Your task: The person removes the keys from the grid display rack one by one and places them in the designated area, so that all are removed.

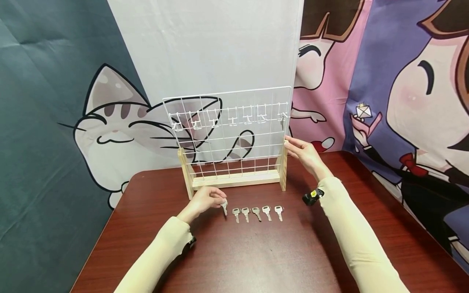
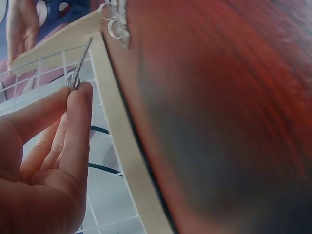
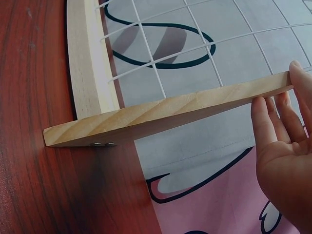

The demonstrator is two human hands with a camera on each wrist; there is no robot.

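Between thumb and forefinger, my left hand point(image 1: 203, 200) pinches a silver key point(image 1: 224, 208), its blade pointing down over the table. In the left wrist view the key point(image 2: 82, 61) shows edge-on, with a ring at its head. Farther back stands a white wire grid rack point(image 1: 238, 142) on a wooden base. My right hand point(image 1: 307, 158) holds the top of the rack's right wooden side post point(image 3: 165, 108), thumb and fingers on opposite sides of it. Several keys point(image 1: 256, 211) lie in a row on the table, right of the held one.
White hooks point(image 1: 232, 121) hang in a row along the grid's upper part. On the rightmost hook hangs another key point(image 1: 282, 122). The reddish-brown table point(image 1: 264, 256) meets a printed cartoon cloth point(image 1: 220, 49) behind the rack.
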